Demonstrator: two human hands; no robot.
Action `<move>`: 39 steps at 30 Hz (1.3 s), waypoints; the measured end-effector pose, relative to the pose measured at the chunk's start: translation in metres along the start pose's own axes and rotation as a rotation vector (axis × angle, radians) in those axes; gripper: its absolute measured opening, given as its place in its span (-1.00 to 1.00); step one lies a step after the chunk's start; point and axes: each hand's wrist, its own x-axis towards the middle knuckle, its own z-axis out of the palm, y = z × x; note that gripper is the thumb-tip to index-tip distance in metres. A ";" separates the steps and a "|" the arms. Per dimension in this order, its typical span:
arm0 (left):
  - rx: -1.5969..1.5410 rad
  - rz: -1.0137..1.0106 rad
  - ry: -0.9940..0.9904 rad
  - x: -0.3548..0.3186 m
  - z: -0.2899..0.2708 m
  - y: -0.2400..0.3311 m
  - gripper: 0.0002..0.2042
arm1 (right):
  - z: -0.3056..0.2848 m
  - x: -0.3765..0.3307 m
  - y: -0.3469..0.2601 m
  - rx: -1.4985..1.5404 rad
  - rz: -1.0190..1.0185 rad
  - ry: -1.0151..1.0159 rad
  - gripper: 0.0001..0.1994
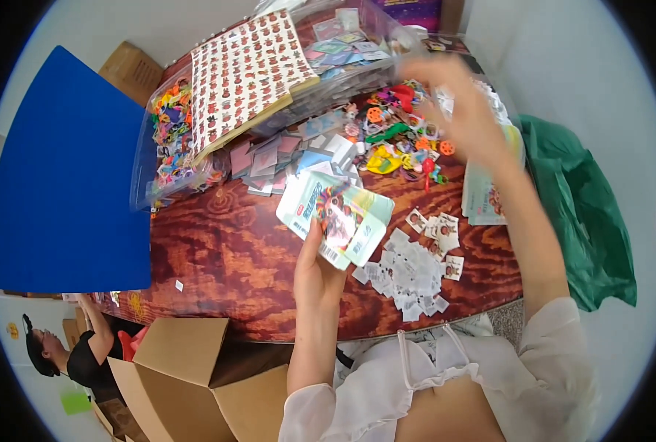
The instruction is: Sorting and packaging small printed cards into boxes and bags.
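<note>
My left hand (pixel 318 258) is closed on a flat light-green printed box (pixel 343 218), its thumb pressed on the front. White side panels with barcodes and a colourful picture show on the box. Over the far right of the table, my right hand (pixel 457 110) is smeared by motion, so its fingers cannot be made out. Beneath and beside it lies a pile of colourful hair ties and small trinkets (pixel 394 132). Small white paper slips (pixel 401 276) and little picture cards (pixel 446 232) are heaped to the right of my left hand.
Flat pink and grey packets (pixel 269 163) lie behind the box. A patterned sheet (pixel 251 77) rests across clear plastic bins (pixel 142 173). More green boxes (pixel 482 195) and a green bag (pixel 578 214) are at right. An opened cardboard box (pixel 181 350) and another person (pixel 85 361) are at lower left.
</note>
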 end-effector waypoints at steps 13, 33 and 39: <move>0.431 -0.304 -0.156 -0.040 0.044 -0.047 -0.43 | -0.040 -0.142 -0.090 -0.126 -0.089 -0.058 -0.50; 1.098 -0.143 -0.763 0.001 0.039 -0.138 -0.01 | -0.083 -0.289 -0.062 0.894 1.063 0.256 -0.23; 1.503 0.017 -0.751 0.024 0.049 -0.175 -0.06 | -0.085 -0.316 -0.024 0.676 1.083 0.173 -0.30</move>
